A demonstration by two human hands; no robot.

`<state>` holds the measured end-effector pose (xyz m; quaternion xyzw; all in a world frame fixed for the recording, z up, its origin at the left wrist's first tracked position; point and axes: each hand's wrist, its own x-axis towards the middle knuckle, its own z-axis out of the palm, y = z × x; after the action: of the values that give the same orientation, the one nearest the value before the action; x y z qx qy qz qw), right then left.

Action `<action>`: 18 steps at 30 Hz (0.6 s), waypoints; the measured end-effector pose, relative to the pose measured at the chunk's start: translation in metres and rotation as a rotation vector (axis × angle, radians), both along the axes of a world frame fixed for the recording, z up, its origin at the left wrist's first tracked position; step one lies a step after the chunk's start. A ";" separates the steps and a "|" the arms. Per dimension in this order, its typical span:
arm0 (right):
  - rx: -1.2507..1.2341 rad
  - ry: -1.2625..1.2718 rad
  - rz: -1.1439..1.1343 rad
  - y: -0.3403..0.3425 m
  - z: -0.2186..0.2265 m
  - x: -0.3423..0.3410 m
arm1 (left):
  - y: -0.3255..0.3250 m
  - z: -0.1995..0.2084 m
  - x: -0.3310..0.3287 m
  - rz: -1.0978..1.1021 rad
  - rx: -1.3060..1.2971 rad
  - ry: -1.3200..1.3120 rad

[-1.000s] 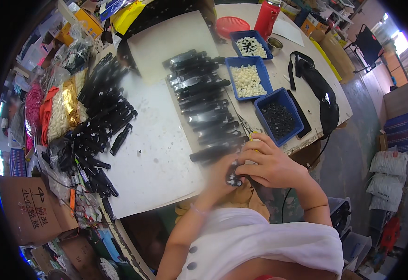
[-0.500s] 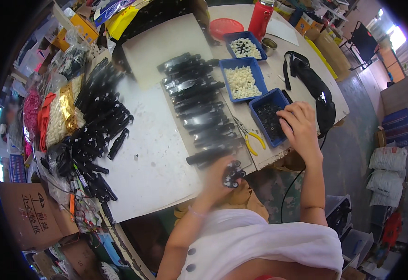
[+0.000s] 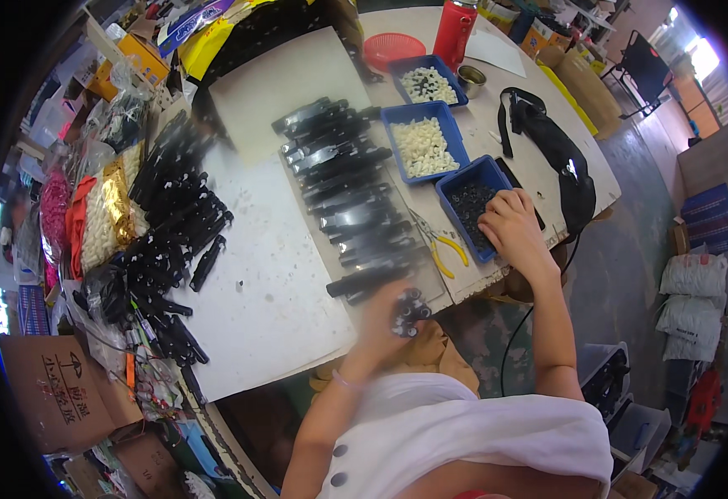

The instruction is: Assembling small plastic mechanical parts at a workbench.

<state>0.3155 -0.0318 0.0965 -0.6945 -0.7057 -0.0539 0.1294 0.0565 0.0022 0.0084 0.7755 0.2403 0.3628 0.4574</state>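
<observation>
Black sticks (image 3: 411, 314) are gripped by the left hand (image 3: 378, 321), left of the blue tray (image 3: 482, 173), which could be tipped if bumped by the right hand (image 3: 515, 228) there, whose hold cannot be told.

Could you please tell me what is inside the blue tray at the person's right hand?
The blue tray holds many small black parts. The right hand covers part of its right side, so whatever lies beneath cannot be seen.
</observation>
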 end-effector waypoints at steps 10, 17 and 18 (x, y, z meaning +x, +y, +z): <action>0.071 0.961 -0.063 -0.011 0.012 -0.028 | 0.001 0.003 0.001 -0.014 0.039 -0.011; -0.066 0.706 0.423 -0.031 0.045 -0.092 | 0.000 0.000 -0.003 -0.045 -0.094 0.017; -0.067 0.705 0.423 -0.033 0.043 -0.096 | 0.001 0.001 -0.003 -0.056 -0.114 0.010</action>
<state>0.2192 -0.0650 0.1394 -0.5138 -0.7468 0.2381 0.3488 0.0539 0.0028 0.0095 0.7564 0.2412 0.3318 0.5096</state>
